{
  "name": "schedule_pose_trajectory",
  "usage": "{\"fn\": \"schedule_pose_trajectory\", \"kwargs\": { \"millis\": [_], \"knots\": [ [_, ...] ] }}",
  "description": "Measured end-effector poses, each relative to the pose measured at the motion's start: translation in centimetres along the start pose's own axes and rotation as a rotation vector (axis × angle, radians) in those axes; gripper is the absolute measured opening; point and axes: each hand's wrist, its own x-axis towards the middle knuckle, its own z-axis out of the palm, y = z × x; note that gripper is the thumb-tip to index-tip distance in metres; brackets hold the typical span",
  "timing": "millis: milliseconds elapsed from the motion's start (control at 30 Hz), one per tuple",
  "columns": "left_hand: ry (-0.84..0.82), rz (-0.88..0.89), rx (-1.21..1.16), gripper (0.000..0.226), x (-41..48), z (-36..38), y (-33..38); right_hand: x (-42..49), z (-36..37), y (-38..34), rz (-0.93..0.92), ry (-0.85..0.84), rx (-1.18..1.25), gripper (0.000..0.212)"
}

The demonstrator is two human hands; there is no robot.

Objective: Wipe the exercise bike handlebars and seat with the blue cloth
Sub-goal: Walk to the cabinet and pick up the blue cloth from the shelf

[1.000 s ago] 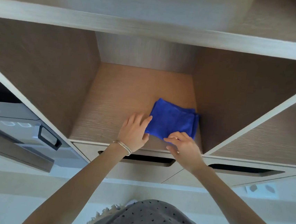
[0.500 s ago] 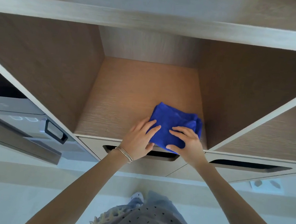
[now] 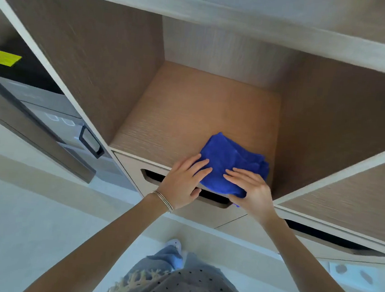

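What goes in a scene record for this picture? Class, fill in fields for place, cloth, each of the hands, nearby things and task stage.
Place: open wooden shelf compartment above a drawer
Cloth: blue cloth, crumpled, at the compartment's front right, overhanging the front edge
Left hand: fingers straight, tips resting on the cloth's left side
Right hand: fingers over the cloth, apparently gripping its front edge
Nearby: dark appliance to the left
Task stage: cloth being fetched; exercise bike not in view, wiping not begun
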Motion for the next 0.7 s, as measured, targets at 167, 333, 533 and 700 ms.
{"fn": "schedule_pose_trajectory", "kwargs": {
  "millis": [167, 333, 533, 700],
  "knots": [
    [0.111, -0.065, 0.006, 0.051, 0.0, -0.3, 2.7, -0.1, -0.4, -0.3, 0.058, 0.024, 0.156, 0.043],
    [0.372, -0.209, 0.015, 0.027, -0.9, -0.6, 4.4, -0.6, -0.9, -0.7, 0.014, -0.093, 0.286, 0.039],
    [0.366, -0.452, 0.042, 0.017, -4.7, -1.6, 6.7, -1.1, 0.0, -3.3, -0.120, -0.396, 0.314, 0.078],
    [0.316, -0.726, 0.048, 0.018, -10.3, -3.0, 8.3, -1.5, 1.9, -7.6, -0.176, -0.350, 0.459, 0.053]
  ]
}}
